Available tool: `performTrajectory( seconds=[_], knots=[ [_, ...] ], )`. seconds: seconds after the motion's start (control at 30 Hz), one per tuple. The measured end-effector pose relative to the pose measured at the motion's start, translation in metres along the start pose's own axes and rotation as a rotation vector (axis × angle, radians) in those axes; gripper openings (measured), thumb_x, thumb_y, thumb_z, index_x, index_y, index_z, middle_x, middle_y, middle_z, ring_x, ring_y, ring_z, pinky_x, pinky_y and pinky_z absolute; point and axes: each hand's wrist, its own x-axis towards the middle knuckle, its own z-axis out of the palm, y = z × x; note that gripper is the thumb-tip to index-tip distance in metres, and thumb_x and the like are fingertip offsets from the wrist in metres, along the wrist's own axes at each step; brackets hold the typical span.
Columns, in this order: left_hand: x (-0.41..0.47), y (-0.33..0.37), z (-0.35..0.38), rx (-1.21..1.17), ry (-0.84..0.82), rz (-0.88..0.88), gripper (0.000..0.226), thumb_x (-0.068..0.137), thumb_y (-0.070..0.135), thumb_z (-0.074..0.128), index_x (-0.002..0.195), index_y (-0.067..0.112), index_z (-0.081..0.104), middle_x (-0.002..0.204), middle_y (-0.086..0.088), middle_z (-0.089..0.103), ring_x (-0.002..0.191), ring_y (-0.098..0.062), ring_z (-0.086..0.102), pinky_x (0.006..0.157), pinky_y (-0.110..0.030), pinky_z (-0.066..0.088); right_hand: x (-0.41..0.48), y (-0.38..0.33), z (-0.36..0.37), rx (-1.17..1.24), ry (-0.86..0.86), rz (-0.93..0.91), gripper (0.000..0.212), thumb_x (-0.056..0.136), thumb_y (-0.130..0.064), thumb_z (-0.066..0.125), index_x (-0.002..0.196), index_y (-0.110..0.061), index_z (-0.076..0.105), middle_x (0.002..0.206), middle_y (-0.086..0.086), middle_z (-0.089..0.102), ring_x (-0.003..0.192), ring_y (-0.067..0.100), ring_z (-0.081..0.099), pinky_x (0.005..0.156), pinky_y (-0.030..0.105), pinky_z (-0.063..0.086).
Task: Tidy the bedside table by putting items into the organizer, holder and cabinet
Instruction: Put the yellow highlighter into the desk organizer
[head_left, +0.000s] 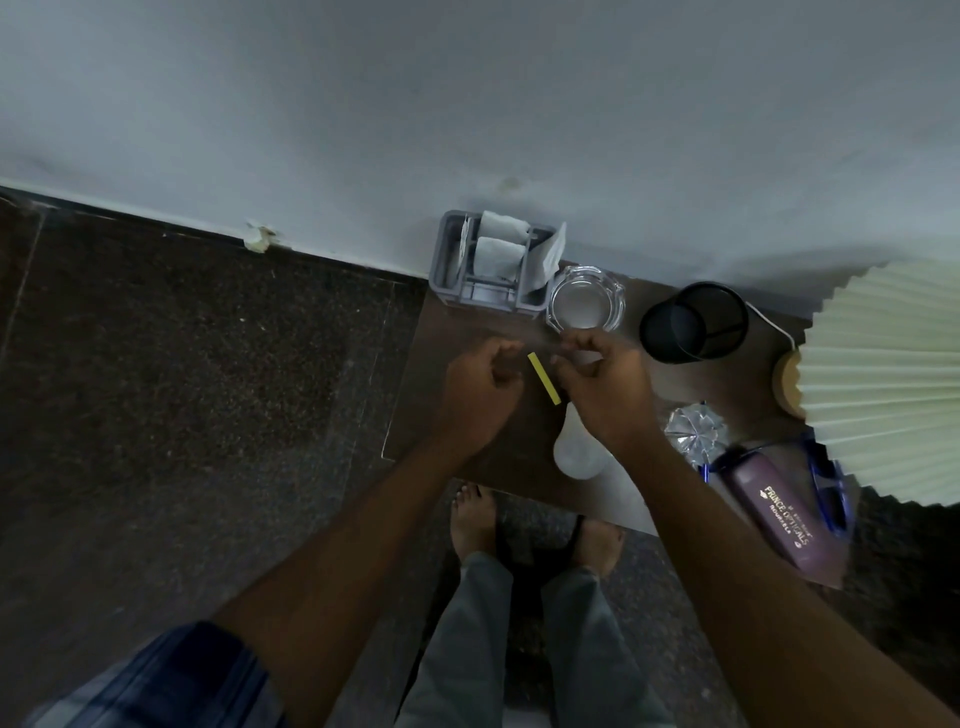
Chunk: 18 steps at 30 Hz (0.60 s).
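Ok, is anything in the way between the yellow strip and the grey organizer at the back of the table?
Nothing visible. Bare table lies between the yellow strip and the grey organizer. The glass ashtray sits just right of that path, beside the organizer. White packets already fill its middle compartments.

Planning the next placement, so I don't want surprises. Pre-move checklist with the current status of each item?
1. Grip on yellow strip: cannot tell. It sits between the left hand and right hand, and the fingertips are blurred.
2. Holder upright, mouth open: ok.
3. Room in organizer: ok. The front slot looks free; the others hold white packets.
4. Ashtray clearance: not ok. It sits just beyond the right hand, beside the organizer.
5. Table tidied: not ok. Foil, case and glasses are still out.
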Motion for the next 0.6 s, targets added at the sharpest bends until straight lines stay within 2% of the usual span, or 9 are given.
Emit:
performTrajectory(
  seconds=[0.03, 0.1, 0.2, 0.3, 0.37, 0.47, 0.6],
  knots=[
    [-0.001, -0.004, 0.004, 0.021, -0.008, 0.001, 0.04, 0.086, 0.002, 0.067, 0.125, 0.01, 0.068, 0.12, -0.006, 0.072, 0.111, -0.017, 0.067, 0.094, -0.016, 0.05, -0.001, 0.004, 0.002, -0.077, -0.014, -0.027, 0.019, 0.086, -0.012, 0.074, 0.104, -0.02, 0.072, 0.093, -0.007, 0.072, 0.085, 0.015, 0.071, 0.08, 0.036, 0.059],
    [0.0, -0.011, 0.01, 0.07, -0.03, -0.002, 0.041, 0.084, 0.003, 0.067, 0.125, 0.011, 0.067, 0.12, -0.007, 0.071, 0.107, -0.019, 0.068, 0.093, -0.022, 0.051, -0.001, 0.011, 0.005, -0.221, -0.062, -0.066, 0.016, 0.086, -0.014, 0.073, 0.102, -0.018, 0.072, 0.094, -0.005, 0.07, 0.088, 0.016, 0.068, 0.075, 0.026, 0.055],
    [0.005, -0.015, 0.017, 0.128, -0.061, 0.001, 0.042, 0.084, 0.005, 0.064, 0.126, 0.01, 0.066, 0.122, -0.009, 0.066, 0.103, -0.025, 0.067, 0.094, -0.035, 0.053, 0.0, 0.015, 0.01, -0.393, -0.135, -0.121, 0.018, 0.087, -0.018, 0.069, 0.106, -0.02, 0.071, 0.099, 0.002, 0.072, 0.09, 0.022, 0.068, 0.077, 0.036, 0.056],
    [0.011, -0.017, 0.022, 0.137, -0.102, 0.004, 0.04, 0.084, 0.007, 0.066, 0.124, 0.009, 0.066, 0.123, -0.009, 0.062, 0.104, -0.026, 0.065, 0.095, -0.042, 0.054, 0.002, 0.014, 0.015, -0.615, -0.142, -0.124, 0.022, 0.091, -0.034, 0.064, 0.109, -0.023, 0.068, 0.102, 0.004, 0.072, 0.09, 0.027, 0.069, 0.078, 0.042, 0.058],
    [0.016, -0.017, 0.024, 0.136, -0.116, 0.007, 0.037, 0.085, 0.01, 0.068, 0.122, 0.01, 0.066, 0.123, -0.009, 0.062, 0.108, -0.025, 0.064, 0.097, -0.041, 0.054, 0.004, 0.015, 0.019, -0.72, -0.139, -0.103, 0.025, 0.091, -0.036, 0.062, 0.111, -0.021, 0.067, 0.103, 0.005, 0.071, 0.092, 0.029, 0.069, 0.077, 0.04, 0.057],
    [0.022, -0.017, 0.028, 0.161, -0.123, -0.006, 0.037, 0.084, 0.012, 0.07, 0.121, 0.011, 0.066, 0.124, -0.01, 0.062, 0.112, -0.025, 0.062, 0.098, -0.033, 0.05, 0.008, 0.017, 0.024, -0.807, -0.153, -0.061, 0.022, 0.09, -0.03, 0.064, 0.108, -0.018, 0.066, 0.104, 0.006, 0.07, 0.093, 0.029, 0.068, 0.072, 0.034, 0.05],
    [0.027, -0.016, 0.031, 0.178, -0.145, -0.013, 0.037, 0.085, 0.01, 0.071, 0.121, 0.008, 0.066, 0.126, -0.011, 0.061, 0.115, -0.026, 0.06, 0.1, -0.032, 0.048, 0.012, 0.019, 0.028, -0.809, -0.165, -0.04, 0.015, 0.093, -0.026, 0.061, 0.105, -0.017, 0.065, 0.103, 0.007, 0.07, 0.093, 0.028, 0.068, 0.077, 0.038, 0.053]
  ],
)
